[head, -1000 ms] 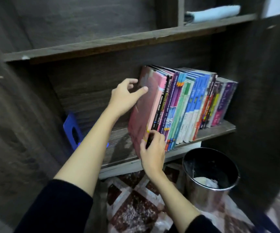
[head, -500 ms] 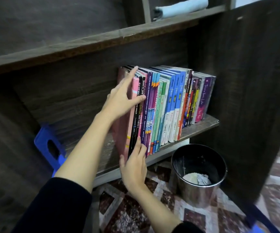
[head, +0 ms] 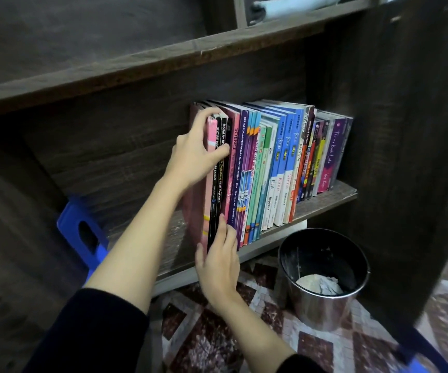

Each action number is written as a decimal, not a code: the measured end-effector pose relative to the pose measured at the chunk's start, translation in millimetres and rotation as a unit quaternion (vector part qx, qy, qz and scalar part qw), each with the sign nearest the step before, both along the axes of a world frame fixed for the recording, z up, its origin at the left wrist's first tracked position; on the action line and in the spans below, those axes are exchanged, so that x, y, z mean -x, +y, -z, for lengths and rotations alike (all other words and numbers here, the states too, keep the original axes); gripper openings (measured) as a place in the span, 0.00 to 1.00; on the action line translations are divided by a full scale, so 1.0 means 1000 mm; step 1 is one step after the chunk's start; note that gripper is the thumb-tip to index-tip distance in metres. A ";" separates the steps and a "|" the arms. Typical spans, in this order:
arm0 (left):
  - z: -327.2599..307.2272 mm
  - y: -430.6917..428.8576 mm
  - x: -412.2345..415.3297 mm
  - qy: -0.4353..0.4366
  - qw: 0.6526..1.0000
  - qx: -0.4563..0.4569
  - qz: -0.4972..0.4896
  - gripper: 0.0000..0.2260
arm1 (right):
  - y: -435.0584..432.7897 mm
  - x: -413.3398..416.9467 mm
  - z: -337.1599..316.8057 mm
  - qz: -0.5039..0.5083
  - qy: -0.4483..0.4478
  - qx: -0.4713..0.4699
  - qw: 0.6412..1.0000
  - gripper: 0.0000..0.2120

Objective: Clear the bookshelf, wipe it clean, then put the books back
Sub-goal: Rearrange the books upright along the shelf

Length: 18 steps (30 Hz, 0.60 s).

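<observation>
1. Two bare hands meet at the left end of a row of books (head: 271, 162), which stands upright on the lower shelf board (head: 322, 203). The right end of the row is close to the dark side panel (head: 406, 157).
2. At the top of that end, the left hand (head: 194, 157) grips the pink-spined book (head: 211, 133). Its fingers curl over the book's upper edge, and its thumb lies across the pink spine and the two black spines (head: 219, 184) just beside it.
3. Lower down, the right hand (head: 217, 262) lies flat against the same books. Its fingers are straight and close together, pointing up along the bottom of the black spines. The thumb is spread to the left near the pink book's lower corner and seems to touch the cover, though the angle makes that hard to tell.
4. A dark red cover (head: 192, 211) rests against the outer side of the pink-spined book. Both stand with their bottom edges near the front of the shelf board.
5. Left of the forearms, a blue plastic item (head: 69, 227) with a slot-shaped hole stands beside the end of the shelf.
6. One upper shelf board (head: 163, 63) runs above the books, and a rolled pale blue cloth (head: 293, 6) lies on it.
7. Below the right end of the row, a metal bin (head: 322, 310) stands on the patterned floor (head: 311, 348), holding crumpled pale paper (head: 317, 284).
8. Both arms wear dark sleeves (head: 96, 332) pushed back from the wrists.
</observation>
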<state>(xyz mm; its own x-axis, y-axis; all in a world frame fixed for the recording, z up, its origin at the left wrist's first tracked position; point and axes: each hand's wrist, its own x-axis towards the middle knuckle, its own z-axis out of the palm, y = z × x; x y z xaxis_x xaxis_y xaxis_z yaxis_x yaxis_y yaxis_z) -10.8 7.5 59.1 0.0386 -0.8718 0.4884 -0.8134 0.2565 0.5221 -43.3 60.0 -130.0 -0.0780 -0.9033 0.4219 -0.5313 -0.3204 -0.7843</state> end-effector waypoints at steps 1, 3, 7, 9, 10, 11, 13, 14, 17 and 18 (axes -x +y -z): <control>0.000 0.002 -0.003 0.007 1.000 0.005 -0.004 0.23 | 0.000 -0.002 0.001 -0.004 -0.002 0.005 1.000 0.38; -0.001 0.007 -0.009 0.020 1.000 0.014 -0.014 0.23 | 0.001 -0.006 0.001 -0.037 -0.011 -0.008 0.999 0.37; -0.002 0.022 -0.022 0.052 0.997 0.036 -0.042 0.24 | 0.000 -0.012 0.005 -0.104 -0.013 -0.073 0.992 0.36; 0.001 0.031 -0.032 0.073 0.993 0.055 -0.070 0.24 | -0.001 -0.016 0.005 -0.116 0.006 -0.091 0.989 0.34; 0.003 0.034 -0.036 0.084 0.991 0.067 -0.079 0.25 | -0.002 -0.017 0.005 -0.115 0.018 -0.093 0.989 0.34; 0.005 0.037 -0.041 0.094 0.988 0.075 -0.094 0.26 | -0.002 -0.020 0.005 -0.113 0.034 -0.093 0.989 0.33; 0.009 0.041 -0.046 0.106 0.982 0.077 -0.137 0.30 | -0.003 -0.024 0.005 -0.103 0.066 -0.095 0.988 0.33; 0.011 0.042 -0.048 0.111 0.978 0.073 -0.163 0.30 | -0.003 -0.026 0.006 -0.102 0.075 -0.095 0.987 0.33; 0.015 0.041 -0.055 0.117 0.966 0.051 -0.226 0.30 | -0.007 -0.028 0.006 -0.106 0.072 -0.088 0.988 0.35; 0.017 0.039 -0.060 0.108 0.964 0.041 -0.238 0.29 | -0.009 -0.030 0.006 -0.109 0.068 -0.089 0.988 0.36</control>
